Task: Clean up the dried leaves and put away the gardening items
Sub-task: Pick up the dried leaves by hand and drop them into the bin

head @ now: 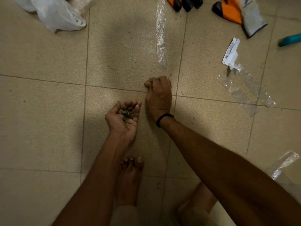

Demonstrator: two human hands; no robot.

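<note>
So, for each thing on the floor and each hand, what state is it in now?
left hand: palm up, cupped, holds dried leaves
right hand: palm down, fingers curled at the floor; whether they pinch anything is hidden
white plastic bag: crumpled, on the floor
orange gloves: not worn, lying on the floor
paper label: torn, creased
clear wrapper: flat, looks empty

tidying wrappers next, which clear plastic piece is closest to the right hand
The long straight strip, its end just beyond the right hand; the crumpled piece and the lower-right piece lie farther off.
</note>
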